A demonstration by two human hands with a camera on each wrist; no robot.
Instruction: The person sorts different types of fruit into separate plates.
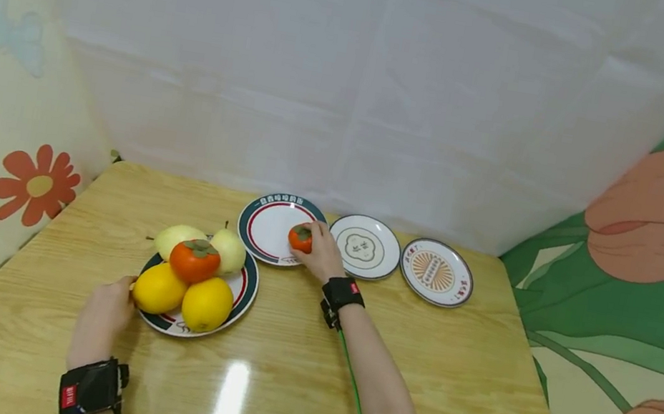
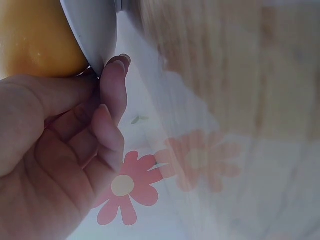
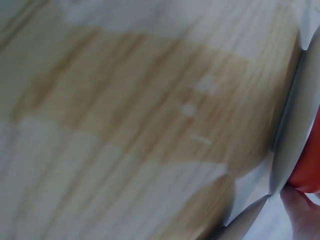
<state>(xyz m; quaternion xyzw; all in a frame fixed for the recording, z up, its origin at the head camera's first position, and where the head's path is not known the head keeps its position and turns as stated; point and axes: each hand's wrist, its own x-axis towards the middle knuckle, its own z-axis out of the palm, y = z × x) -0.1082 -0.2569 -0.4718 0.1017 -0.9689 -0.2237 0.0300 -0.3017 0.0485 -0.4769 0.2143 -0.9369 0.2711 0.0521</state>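
Observation:
With thumb and fingers my left hand [image 1: 105, 312] pinches the near-left rim of a dark-bordered plate [image 1: 252, 288]. Piled on it are two yellow round fruits [image 1: 206, 304], two pale pears [image 1: 228, 253] and an orange persimmon [image 1: 193, 262] on top. In the left wrist view, the thumb lies by a yellow fruit [image 2: 40, 42], and fingers curl under the plate's edge [image 2: 97, 35]. My right hand [image 1: 324, 256] holds another persimmon [image 1: 298, 239] at the right side of a second dark-bordered plate [image 1: 267, 226]. Part of this persimmon [image 3: 309, 167] shows in the right wrist view.
Two smaller plates stand to the right along the back: one with a grey emblem [image 1: 365, 247], one with an orange sunburst [image 1: 435, 272]. The wooden table [image 1: 473, 388] meets a white cloth [image 1: 337, 92] behind and patterned cloths on both sides. A green cable [image 1: 352, 384] trails along the right forearm.

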